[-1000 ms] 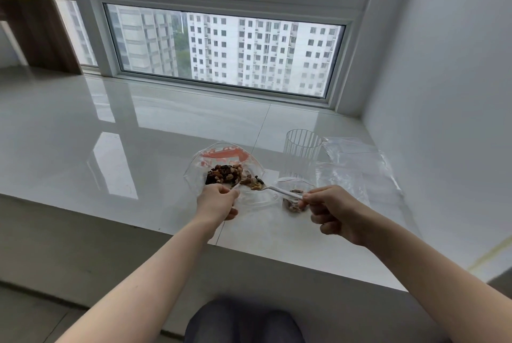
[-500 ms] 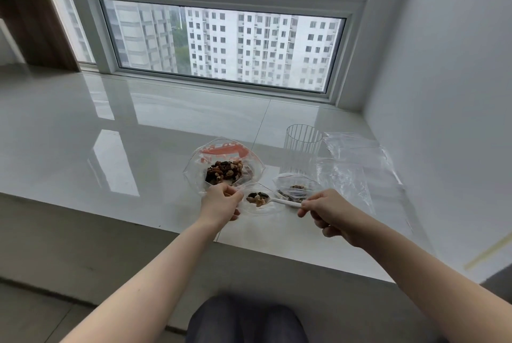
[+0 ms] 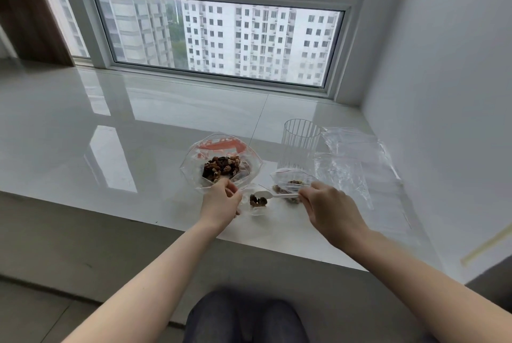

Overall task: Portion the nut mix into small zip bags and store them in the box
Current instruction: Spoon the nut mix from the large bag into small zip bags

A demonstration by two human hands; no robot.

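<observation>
Holding the rim of a small zip bag (image 3: 256, 202) open, the left hand (image 3: 221, 201) pinches its near edge on the white sill (image 3: 138, 126). The right hand (image 3: 329, 209) grips a white plastic spoon (image 3: 273, 195) by the handle; its bowl sits over the nuts in that bag. The large bag of nut mix (image 3: 221, 168) lies open just behind. A second small bag (image 3: 291, 184) with nuts lies beside the right hand. A ribbed clear cup (image 3: 300, 143) stands upright behind it, near spare bags (image 3: 354, 159).

Soft overcast daylight from the wide white-framed window (image 3: 219, 37) glares on the glossy white stone surface (image 3: 138, 126); wide-angle edges bend.
</observation>
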